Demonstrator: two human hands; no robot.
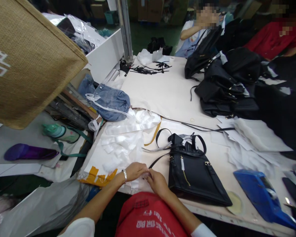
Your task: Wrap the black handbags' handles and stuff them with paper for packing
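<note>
Black, leather-like material is seen on the bag (194, 176), which is laid with its zips facing up near the front edge of the table (162, 90). Just left of the bag, its thin strap (159, 160) is led to the meeting fingertips of the left hand (135, 171) and the right hand (159, 183). Fingertips of both hands are brought together at the strap's end; whether it is pinched by one hand or by both cannot be told, since the contact is covered. For neat work, the strap is probably best left a little slack toward the bag, so that the bag is not dragged. Its end should be steadied by one hand, with fine adjustment left to the other, and any twist smoothed out. Loose white material (122, 141) is spread left of the bag and is best kept clear of the fingers. Right of the bag, a blue tape dispenser (259, 194) is placed; beyond and right of the bag, black bags (224, 87) are heaped.
</note>
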